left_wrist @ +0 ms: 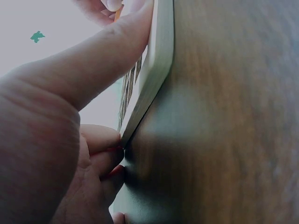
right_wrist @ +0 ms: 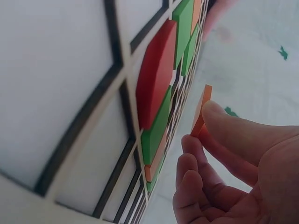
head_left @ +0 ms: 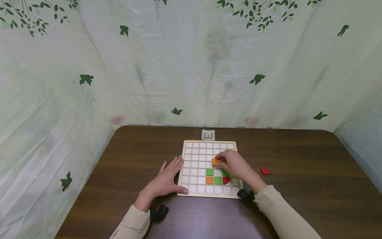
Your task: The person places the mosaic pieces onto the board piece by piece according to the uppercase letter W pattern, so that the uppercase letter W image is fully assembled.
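A pale wooden grid board [head_left: 193, 189] lies on the table. My left hand [head_left: 165, 179] rests at its left edge, thumb on the near left corner and fingers along the side. Between thumb and fingertips my right hand [head_left: 237, 165] pinches an orange square tile [right_wrist: 202, 111], held above the grid. On the board sit a green tile [head_left: 210, 172], an orange tile [head_left: 210, 180], another green tile [head_left: 218, 180] and a red rounded tile [head_left: 226, 180]. Beyond the red one, the right wrist view shows more green and orange tiles, partly hidden by my right hand in the head view.
A loose red tile [head_left: 265, 171] lies on the dark wooden table [head_left: 301, 159], right of the board. Behind the board is a small card with a printed grid pattern [head_left: 208, 134]. A leaf-print curtain [head_left: 191, 66] hangs behind the table.
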Demonstrator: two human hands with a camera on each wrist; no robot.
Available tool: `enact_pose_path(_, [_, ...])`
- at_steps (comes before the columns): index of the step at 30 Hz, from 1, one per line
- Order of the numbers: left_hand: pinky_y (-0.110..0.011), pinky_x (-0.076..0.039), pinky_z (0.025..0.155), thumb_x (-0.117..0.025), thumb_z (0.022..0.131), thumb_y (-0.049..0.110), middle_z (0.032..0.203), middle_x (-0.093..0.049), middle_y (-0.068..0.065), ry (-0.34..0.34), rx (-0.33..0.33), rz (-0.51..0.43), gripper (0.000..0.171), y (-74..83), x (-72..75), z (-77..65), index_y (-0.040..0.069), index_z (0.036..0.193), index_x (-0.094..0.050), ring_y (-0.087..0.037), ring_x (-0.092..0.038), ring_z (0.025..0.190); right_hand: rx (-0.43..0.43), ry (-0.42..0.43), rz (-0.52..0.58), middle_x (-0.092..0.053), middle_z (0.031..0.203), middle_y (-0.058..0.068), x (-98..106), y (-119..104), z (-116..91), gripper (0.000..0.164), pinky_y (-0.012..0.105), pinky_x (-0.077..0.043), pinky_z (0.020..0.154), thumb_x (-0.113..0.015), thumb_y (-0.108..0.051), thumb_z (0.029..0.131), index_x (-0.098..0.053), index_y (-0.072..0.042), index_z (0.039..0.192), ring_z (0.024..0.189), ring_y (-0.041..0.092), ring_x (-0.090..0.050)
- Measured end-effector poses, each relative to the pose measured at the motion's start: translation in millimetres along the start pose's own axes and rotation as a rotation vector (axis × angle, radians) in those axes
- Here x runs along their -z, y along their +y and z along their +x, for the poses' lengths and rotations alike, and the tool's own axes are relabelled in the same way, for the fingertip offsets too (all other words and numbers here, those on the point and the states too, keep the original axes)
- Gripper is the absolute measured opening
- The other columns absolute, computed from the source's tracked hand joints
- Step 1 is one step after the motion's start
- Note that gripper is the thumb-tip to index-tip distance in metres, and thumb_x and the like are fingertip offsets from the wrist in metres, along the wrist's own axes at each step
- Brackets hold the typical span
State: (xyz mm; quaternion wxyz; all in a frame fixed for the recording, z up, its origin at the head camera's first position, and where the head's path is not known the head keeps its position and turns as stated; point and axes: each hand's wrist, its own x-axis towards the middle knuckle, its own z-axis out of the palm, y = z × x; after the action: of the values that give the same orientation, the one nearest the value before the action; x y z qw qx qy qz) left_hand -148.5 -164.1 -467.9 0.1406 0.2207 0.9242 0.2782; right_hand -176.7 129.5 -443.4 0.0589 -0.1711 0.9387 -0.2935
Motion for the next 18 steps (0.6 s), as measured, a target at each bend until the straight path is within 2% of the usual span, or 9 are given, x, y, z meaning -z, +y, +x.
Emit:
enact_pose_path(6, [-0.058,0.001,0.120,-0.087,0.075,0.048,0.168,-0.013,-0.009,0.001,-0.003,0.003,0.116,-0.5,-0.3,0.3,0.003,0.159,-0.022,-0.026,-0.007,0.155,-0.006,-0.011,0.016,-0.070,0.100,0.002,-1.0,-1.5,3.5,0.022,0.031,-0.051,0.075,-0.078,-0.012,0.089,-0.076,-0.006,0.110,0.080,0.014,-0.056])
enact_pose_path(18, [-0.058,0.001,0.120,-0.087,0.074,0.049,0.168,-0.013,-0.008,0.002,0.002,0.002,0.116,-0.4,-0.6,0.0,0.003,0.160,-0.022,-0.026,-0.007,0.155,0.014,-0.046,0.009,-0.072,0.099,0.002,-3.8,-7.6,7.4,0.019,0.034,-0.053,0.079,-0.076,-0.011,0.090,-0.076,-0.006,0.108,0.086,0.015,-0.062])
